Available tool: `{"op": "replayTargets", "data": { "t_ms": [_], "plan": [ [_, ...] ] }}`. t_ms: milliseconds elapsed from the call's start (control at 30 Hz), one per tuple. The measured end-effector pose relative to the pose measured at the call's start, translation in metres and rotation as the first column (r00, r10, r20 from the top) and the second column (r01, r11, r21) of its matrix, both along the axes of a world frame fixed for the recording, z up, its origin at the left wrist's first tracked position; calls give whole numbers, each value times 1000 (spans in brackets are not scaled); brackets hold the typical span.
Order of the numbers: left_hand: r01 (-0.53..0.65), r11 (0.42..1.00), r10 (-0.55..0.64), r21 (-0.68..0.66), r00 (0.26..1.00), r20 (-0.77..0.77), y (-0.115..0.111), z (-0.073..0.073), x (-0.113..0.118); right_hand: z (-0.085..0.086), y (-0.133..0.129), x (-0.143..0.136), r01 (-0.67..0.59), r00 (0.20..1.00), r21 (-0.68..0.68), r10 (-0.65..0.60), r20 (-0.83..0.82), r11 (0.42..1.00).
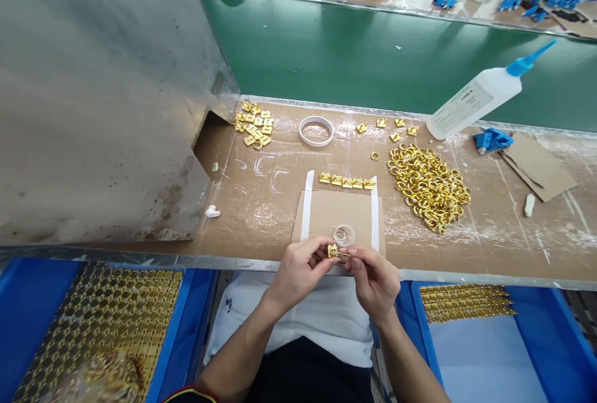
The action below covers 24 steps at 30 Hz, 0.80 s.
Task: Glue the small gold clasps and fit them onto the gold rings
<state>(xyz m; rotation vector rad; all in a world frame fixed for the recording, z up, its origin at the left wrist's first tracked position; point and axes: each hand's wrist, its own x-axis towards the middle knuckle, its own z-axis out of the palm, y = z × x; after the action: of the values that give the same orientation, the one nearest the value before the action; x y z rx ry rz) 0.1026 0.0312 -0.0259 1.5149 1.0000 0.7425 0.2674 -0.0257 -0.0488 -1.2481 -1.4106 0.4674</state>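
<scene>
Between the thumb and fingers of my left hand [301, 269] is a small square gold piece [333, 250], held at the bench's front edge. My right hand [377, 282] pinches a thin stick [344, 255] whose tip meets the gold piece. Just beyond my fingers, a small clear round dish [344, 235] rests on a cardboard sheet [338, 207] taped down with white strips. A row of several gold pieces [347, 182] lies along the sheet's far edge. To the right spreads a heap of gold rings [429, 188].
A metal housing [102, 104] blocks the left. Behind the work lie a white tape roll [316, 131], a cluster of square gold pieces [254, 122] and a tilted bottle [476, 104]. Blue bins [186, 322] with gold parts flank my lap. Across the green belt [349, 48] a person's arm shows.
</scene>
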Motion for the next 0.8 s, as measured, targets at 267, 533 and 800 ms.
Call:
{"op": "replayTargets", "data": {
  "t_ms": [267,533,800],
  "plan": [
    [-2,1000,2,10,1000,17,0,-2,0,1,2,0,-35,999,-3,35,-30,999],
    [-5,1000,5,-17,1000,4,1,0,1,1,0,-2,-21,989,-12,19,-145,1000],
    [-110,991,121,-73,979,162,-3,-7,-3,16,18,11,234,962,-30,-236,-134,972]
  ]
}}
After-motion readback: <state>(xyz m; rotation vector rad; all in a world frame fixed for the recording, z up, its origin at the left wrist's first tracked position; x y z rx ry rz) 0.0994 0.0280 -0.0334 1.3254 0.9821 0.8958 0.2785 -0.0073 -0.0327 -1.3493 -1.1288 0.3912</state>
